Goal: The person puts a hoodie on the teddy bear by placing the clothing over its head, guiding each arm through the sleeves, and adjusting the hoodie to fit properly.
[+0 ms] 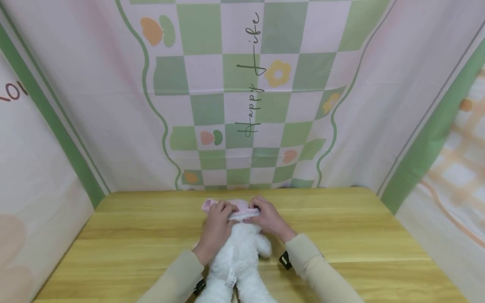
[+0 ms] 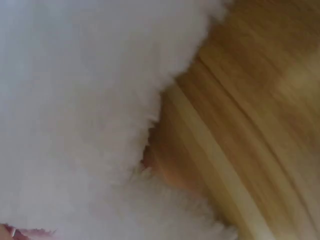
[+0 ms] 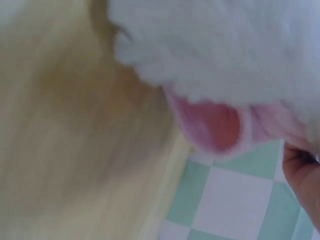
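A white plush toy (image 1: 240, 248) lies on the wooden table, legs toward me, a small white tag (image 1: 230, 278) at its lower back. On its head end is a pink cap (image 1: 238, 205) with a pale rim and an ear-like flap. My left hand (image 1: 219, 221) grips the cap's left side with curled fingers. On the right, my right hand (image 1: 268, 216) pinches the rim between thumb and fingers. White fur (image 2: 75, 110) fills much of the left wrist view. The right wrist view shows the pink flap (image 3: 212, 125) hanging below the fur.
The wooden table (image 1: 341, 244) extends to both sides of the toy. Behind its far edge hangs a green-and-white checkered cloth (image 1: 242, 105) with lettering. Dark wrist devices (image 1: 285, 260) sit by the sleeves.
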### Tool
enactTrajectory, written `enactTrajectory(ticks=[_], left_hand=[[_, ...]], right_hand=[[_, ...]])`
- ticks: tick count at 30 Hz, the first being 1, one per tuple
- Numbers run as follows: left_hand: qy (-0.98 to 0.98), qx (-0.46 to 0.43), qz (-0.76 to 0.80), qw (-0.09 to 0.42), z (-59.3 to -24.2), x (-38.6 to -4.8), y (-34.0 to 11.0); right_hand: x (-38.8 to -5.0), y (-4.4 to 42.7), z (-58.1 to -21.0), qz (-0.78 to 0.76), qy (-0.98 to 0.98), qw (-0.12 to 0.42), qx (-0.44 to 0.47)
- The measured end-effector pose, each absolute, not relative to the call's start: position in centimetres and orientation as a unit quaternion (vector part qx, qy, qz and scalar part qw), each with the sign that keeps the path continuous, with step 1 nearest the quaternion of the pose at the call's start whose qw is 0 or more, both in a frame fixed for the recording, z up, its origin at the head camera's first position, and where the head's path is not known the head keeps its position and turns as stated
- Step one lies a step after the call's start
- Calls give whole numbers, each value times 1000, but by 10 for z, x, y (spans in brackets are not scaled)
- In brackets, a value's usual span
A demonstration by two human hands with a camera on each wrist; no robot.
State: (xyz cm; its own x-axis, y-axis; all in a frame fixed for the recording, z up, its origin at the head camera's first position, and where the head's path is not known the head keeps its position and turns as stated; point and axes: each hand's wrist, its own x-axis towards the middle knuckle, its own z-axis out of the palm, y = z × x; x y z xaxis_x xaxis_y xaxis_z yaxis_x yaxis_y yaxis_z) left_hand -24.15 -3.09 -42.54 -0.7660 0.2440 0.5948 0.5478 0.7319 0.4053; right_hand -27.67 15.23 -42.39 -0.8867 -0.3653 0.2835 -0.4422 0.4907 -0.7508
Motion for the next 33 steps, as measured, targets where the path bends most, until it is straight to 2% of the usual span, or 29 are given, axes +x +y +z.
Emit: enactTrajectory(ticks=[3,5,9,11,14,17,21,25,33], left_hand=[[-883,-236,-296,276,-427,-240,-33],[-881,-246,-312,258,-426,-241,-37],[-885,-276,-347,145,-422,-238,-50],[-886,-304,-343,66,-417,-234,-57],[-887,-356,-295,-15,-408,-227,-65],[-889,-382,-249,-46,-403,-222,-69],[-894,-389,-213,-69,-405,-216,-76],[-897,-387,-211,-41,-412,-212,-80],[-912,-347,-156,153,-429,-215,-62]], right_hand=[[-274,149,-425,459,-859,54,220],[-274,149,-425,460,-864,58,195],[-274,155,-421,448,-879,42,158],[-273,161,-418,457,-875,5,159],[-272,172,-413,476,-857,-59,187],[-270,179,-412,467,-852,-88,220],[-269,177,-416,416,-872,-55,251],[-267,170,-421,398,-881,6,257],[-265,164,-427,361,-882,117,278]])
